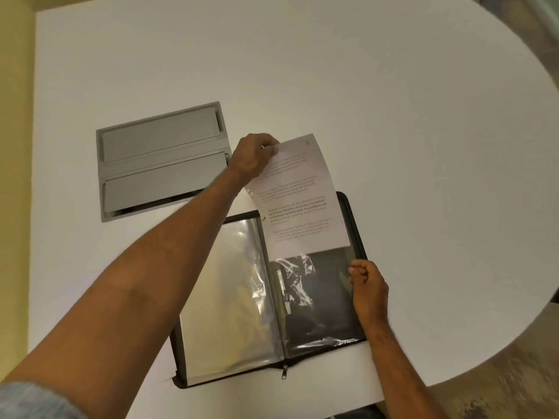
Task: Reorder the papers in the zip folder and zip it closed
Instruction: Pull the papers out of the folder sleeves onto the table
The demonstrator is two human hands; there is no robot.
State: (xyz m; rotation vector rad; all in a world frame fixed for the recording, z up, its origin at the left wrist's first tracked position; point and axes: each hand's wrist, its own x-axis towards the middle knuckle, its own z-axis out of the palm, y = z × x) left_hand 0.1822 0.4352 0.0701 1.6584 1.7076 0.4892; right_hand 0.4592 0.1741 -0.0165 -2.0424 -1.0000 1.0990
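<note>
A black zip folder (354, 213) lies open on the white table, its clear plastic sleeves spread left and right. My left hand (252, 157) pinches the top corner of a printed sheet of paper (298, 198), which stands partly out of the right-hand sleeve (320, 300). My right hand (367, 287) grips the right edge of that sleeve. The left-hand sleeve (230, 300) holds pale sheets. The zipper pull (284, 373) hangs at the folder's near edge, at the spine.
A grey cable-port panel with two flaps (160, 160) is set into the white table (332, 86) left of the folder. The table's round edge curves down the right side, with carpet (499, 388) below it. A yellow wall runs along the left.
</note>
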